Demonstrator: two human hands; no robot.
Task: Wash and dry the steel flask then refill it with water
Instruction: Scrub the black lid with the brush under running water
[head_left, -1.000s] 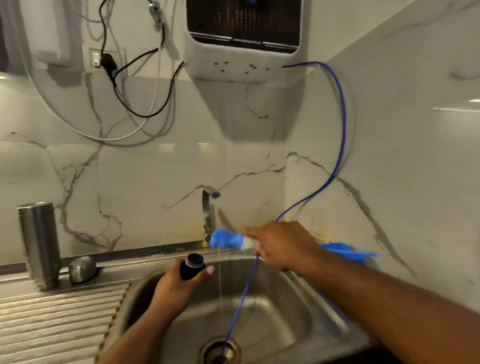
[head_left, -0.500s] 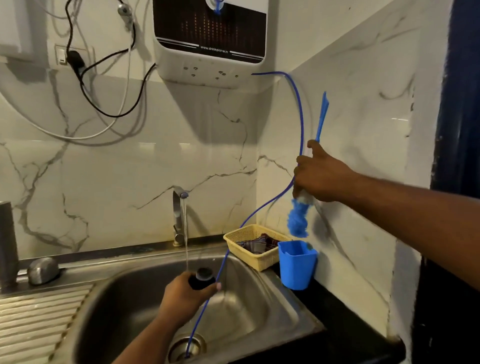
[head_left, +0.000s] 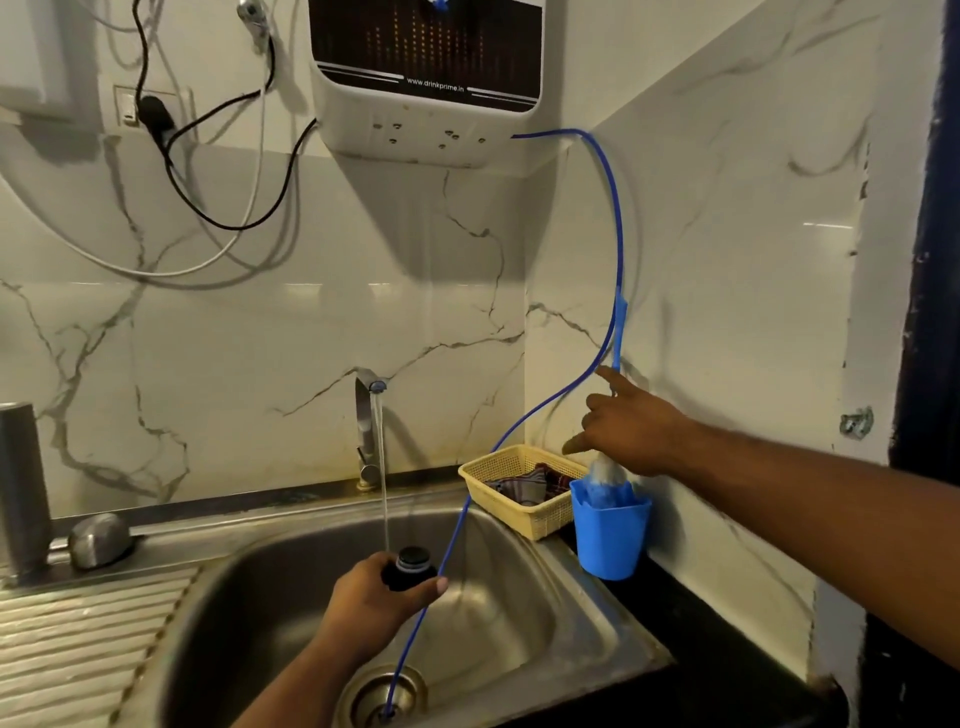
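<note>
Flask: a brushed steel cylinder (head_left: 21, 483), matte grey, upright on the ledge at 9 o'clock of the sink (head_left: 260, 597), cut by the frame edge.
Steel cap: a domed cap (head_left: 98, 540) lies just beside the flask, at its 3 o'clock.
Stopper: a black stopper (head_left: 410, 569), ribbed neck up, sits under the running tap (head_left: 366, 431).
Left hand (head_left: 374, 603): fingers curled round the stopper, over the basin.
Right hand (head_left: 631, 431): fingers spread and loose, gripping nothing; the index tip is just beside the brush handle (head_left: 620, 332).
Brush: stands head down in a blue cup (head_left: 610, 535), at 3 o'clock of the sink.
Writing: "www.drinkprime.in" on the wall purifier (head_left: 426, 78), at 12 o'clock.
</note>
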